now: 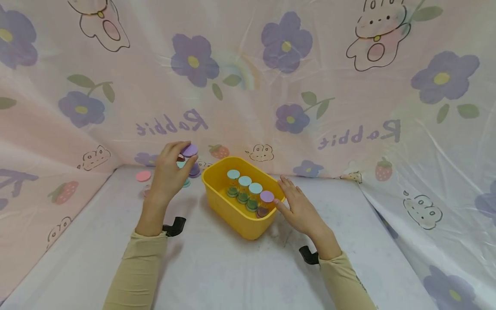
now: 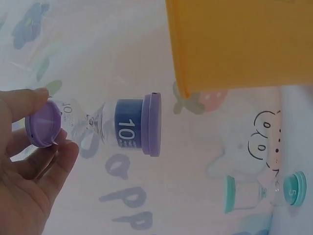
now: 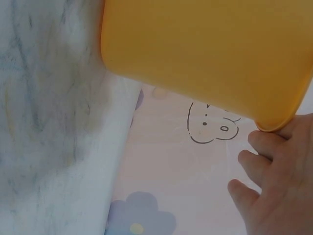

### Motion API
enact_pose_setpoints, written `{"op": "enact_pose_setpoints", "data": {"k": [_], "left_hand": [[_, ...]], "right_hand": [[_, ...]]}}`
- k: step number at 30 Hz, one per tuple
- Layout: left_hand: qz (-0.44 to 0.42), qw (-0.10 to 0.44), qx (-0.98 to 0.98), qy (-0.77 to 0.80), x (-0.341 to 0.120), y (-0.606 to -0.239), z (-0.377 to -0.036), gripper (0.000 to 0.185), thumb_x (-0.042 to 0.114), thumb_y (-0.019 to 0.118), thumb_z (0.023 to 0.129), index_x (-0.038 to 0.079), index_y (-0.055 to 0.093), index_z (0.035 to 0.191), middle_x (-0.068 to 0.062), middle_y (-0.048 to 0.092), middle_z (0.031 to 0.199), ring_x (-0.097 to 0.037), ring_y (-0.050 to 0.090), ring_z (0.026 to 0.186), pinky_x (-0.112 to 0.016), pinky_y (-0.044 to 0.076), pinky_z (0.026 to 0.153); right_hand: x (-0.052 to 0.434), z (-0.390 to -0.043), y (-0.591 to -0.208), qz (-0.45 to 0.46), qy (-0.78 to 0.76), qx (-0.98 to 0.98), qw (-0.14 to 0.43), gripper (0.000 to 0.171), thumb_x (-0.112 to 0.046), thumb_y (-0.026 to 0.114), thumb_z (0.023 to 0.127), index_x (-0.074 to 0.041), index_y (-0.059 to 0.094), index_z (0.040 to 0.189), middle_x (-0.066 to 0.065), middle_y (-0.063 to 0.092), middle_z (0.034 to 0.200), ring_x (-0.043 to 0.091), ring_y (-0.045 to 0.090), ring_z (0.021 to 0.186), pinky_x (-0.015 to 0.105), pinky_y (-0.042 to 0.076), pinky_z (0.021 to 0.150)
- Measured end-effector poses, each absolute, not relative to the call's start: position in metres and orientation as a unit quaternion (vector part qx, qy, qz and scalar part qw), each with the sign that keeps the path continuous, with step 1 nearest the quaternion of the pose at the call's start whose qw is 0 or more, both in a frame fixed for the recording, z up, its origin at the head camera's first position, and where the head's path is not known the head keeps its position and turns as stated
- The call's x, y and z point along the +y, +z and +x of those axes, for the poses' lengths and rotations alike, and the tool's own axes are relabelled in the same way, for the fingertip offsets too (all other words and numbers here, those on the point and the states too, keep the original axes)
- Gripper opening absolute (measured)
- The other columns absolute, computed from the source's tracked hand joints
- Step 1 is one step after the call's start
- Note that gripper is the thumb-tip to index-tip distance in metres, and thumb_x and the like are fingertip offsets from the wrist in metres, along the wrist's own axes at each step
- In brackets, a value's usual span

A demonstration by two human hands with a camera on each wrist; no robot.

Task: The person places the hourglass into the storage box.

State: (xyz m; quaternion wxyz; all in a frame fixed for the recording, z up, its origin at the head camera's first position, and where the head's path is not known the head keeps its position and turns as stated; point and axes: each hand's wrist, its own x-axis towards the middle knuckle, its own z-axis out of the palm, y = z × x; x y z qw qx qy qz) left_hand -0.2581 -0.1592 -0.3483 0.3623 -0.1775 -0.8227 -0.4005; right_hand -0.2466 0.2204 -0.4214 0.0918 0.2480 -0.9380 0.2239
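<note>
My left hand (image 1: 168, 172) pinches a purple sand timer (image 2: 129, 122) by its top cap, thumb on one side and fingers on the other. Its label reads 10, and it hangs upright just left of the yellow bin (image 1: 228, 211). Over the bin's right rim lies my right hand (image 1: 300, 211), fingers stretched along the outside and thumb at the rim. Inside the bin, a row of upright sand timers runs from three with light teal caps (image 1: 244, 189) to one with a purple cap (image 1: 266, 196), close to my right thumb.
Behind my left hand stands a teal sand timer (image 2: 293, 188), partly hidden in the head view. A pink sand timer (image 1: 143, 176) is to the left of that hand. A patterned cloth (image 1: 240, 107) rises behind the white tabletop (image 1: 217, 275).
</note>
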Motion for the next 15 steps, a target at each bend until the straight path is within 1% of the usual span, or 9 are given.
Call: {"op": "enact_pose_setpoints", "data": {"k": [6,15], "left_hand": [[-0.197,0.352,-0.818,-0.410,-0.149,-0.345,-0.260,0.043,0.004,0.076,0.095,-0.008,0.062,0.134,-0.023,0.059,0.130,-0.034,0.061,0.106,-0.047,0.058,0.088],[-0.224,0.320,-0.818,-0.423,-0.131,-0.348,-0.264,0.041,0.003,0.075,0.095,-0.007,0.062,0.133,-0.020,0.058,0.129,-0.032,0.062,0.105,-0.045,0.057,0.087]], "right_hand": [[0.220,-0.246,-0.421,0.246,0.227,-0.938,0.088,0.073,-0.048,0.046,0.110,-0.003,0.026,0.164,0.012,0.018,0.173,0.033,0.017,0.159,0.057,0.015,0.127],[0.221,-0.248,-0.422,0.248,0.224,-0.938,0.090,0.073,-0.048,0.046,0.110,-0.003,0.027,0.164,0.012,0.019,0.173,0.034,0.018,0.158,0.060,0.016,0.126]]}}
